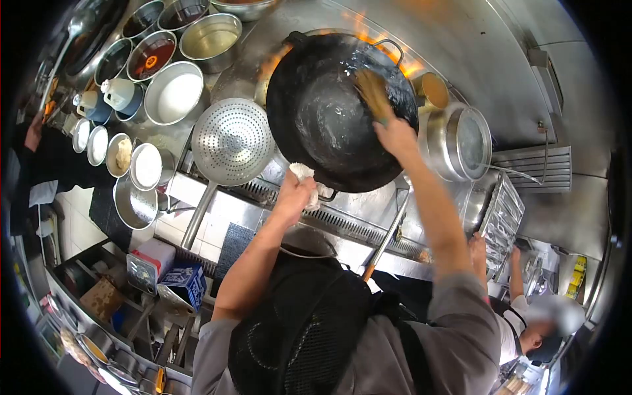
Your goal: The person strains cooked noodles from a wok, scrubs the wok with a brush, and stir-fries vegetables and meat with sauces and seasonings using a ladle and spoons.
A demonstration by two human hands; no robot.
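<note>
Your left hand (294, 197) is clutching a cloth (302, 172) at the wok (316, 99); your right hand (397, 136) is gripping a brush (373, 92) inside it.

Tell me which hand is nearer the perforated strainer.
Left. The left hand, gripping a white cloth at the near edge of the wok, is to the lower right of the strainer; the right hand is farther off, holding a brush over the wok's right side.

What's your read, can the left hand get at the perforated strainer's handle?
Likely yes: nothing visible stands between the left hand and the strainer handle, though that hand grips a white cloth at the wok and may need to release it.
</note>
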